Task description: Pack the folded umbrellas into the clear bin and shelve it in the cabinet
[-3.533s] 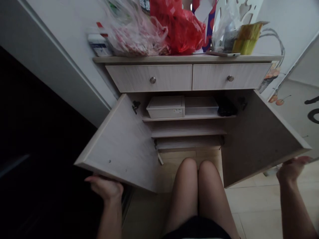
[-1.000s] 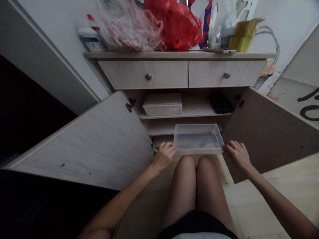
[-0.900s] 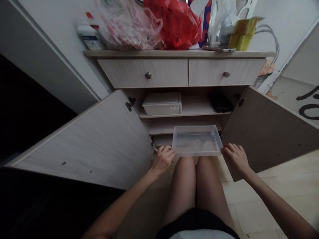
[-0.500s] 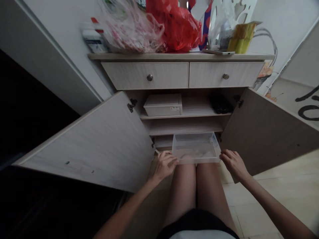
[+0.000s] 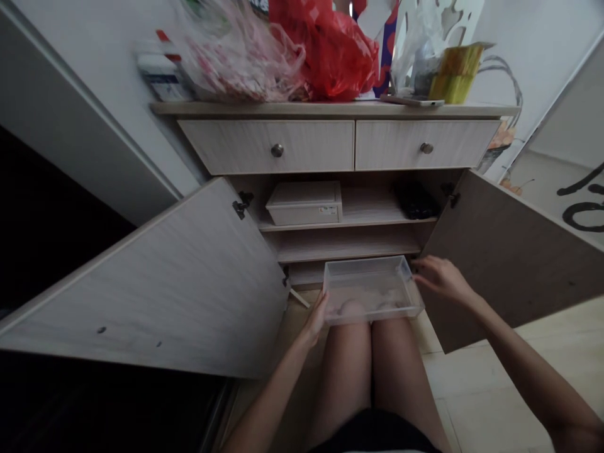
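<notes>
A clear plastic box (image 5: 372, 292), shallow and without a lid, rests on the knees, slightly tilted. Its inside looks bare, with the knees showing through the bottom. My left hand (image 5: 317, 319) grips the box's left side, thumb and fingers around the wall. Beside the far right corner is my right hand (image 5: 441, 277), its fingers stretched out and apart; whether a fingertip touches the rim I cannot tell. Behind the box stands a pale wooden cabinet (image 5: 349, 251), with its left door (image 5: 189, 283) and right door (image 5: 509, 270) swung wide.
A lidded storage box (image 5: 306, 204) and a black bundle (image 5: 415, 200) sit on the upper shelf. Two drawers (image 5: 283, 135) are closed above. On the top lie a red plastic bag (image 5: 330, 56), a pinkish bag (image 5: 240, 63), a white bottle (image 5: 165, 78) and a yellow box (image 5: 455, 75).
My left hand has shifted from the box's near left corner to its left side. My right hand has left the near right corner and moved up to the far right one.
</notes>
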The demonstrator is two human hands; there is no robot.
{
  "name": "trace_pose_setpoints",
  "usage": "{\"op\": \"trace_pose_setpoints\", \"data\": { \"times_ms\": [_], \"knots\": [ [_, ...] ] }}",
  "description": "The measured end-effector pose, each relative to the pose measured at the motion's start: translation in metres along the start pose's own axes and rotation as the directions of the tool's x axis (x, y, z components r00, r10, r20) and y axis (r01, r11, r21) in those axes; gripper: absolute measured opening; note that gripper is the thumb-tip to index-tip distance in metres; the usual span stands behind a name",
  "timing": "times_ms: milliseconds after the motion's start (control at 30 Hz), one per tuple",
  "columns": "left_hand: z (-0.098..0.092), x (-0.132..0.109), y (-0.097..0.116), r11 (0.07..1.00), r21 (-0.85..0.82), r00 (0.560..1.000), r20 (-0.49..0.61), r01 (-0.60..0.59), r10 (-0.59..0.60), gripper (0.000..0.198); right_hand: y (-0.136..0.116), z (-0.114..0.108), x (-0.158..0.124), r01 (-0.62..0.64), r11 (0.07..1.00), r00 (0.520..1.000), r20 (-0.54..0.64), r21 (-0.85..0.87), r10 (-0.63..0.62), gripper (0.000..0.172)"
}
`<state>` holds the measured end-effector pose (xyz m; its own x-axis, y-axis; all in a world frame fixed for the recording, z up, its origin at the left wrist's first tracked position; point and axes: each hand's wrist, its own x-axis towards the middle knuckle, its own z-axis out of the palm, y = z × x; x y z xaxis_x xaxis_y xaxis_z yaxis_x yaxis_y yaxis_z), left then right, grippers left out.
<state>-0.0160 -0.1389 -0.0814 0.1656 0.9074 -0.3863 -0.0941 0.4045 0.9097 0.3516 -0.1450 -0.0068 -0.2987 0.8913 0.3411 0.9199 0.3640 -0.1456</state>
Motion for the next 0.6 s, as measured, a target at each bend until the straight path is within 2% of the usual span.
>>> {"op": "trace_pose_setpoints", "data": {
  "times_ms": [100,167,267,333,400,500,600],
  "knots": [
    [0.001,0.002,0.001,1.0,-0.001,1.0,-0.018,0.013,-0.013,0.057,0.037,-0.001,0.077,-0.212,0.975,0.975,-0.09,-0.073,0.205,0.037],
    [0.001,0.003,0.001,1.0,-0.004,0.999,-0.032,-0.006,0.006,0.055,0.058,0.004,0.127,-0.372,0.909,0.927,-0.127,-0.186,0.353,0.04],
    [-0.001,0.006,-0.002,0.999,-0.026,0.998,-0.051,-0.024,0.023,0.052,0.077,0.017,0.182,-0.502,0.81,0.862,-0.105,-0.302,0.495,0.041],
    [-0.003,0.008,-0.005,0.998,-0.053,0.998,-0.053,-0.032,0.029,0.053,0.083,0.027,0.201,-0.541,0.769,0.83,-0.065,-0.34,0.555,0.038],
    [-0.006,0.011,-0.008,0.998,-0.067,0.999,-0.031,-0.013,0.011,0.056,0.084,0.036,0.21,-0.553,0.756,0.816,-0.044,-0.352,0.576,0.036],
    [-0.01,0.015,-0.012,0.997,-0.069,0.999,0.003,0.035,-0.035,0.061,0.081,0.049,0.211,-0.557,0.75,0.819,-0.084,-0.358,0.568,0.037],
    [-0.011,0.016,-0.012,0.996,-0.084,0.999,0.005,0.032,-0.032,0.063,0.075,0.058,0.206,-0.573,0.747,0.816,-0.154,-0.337,0.557,0.039]
  ]
}}
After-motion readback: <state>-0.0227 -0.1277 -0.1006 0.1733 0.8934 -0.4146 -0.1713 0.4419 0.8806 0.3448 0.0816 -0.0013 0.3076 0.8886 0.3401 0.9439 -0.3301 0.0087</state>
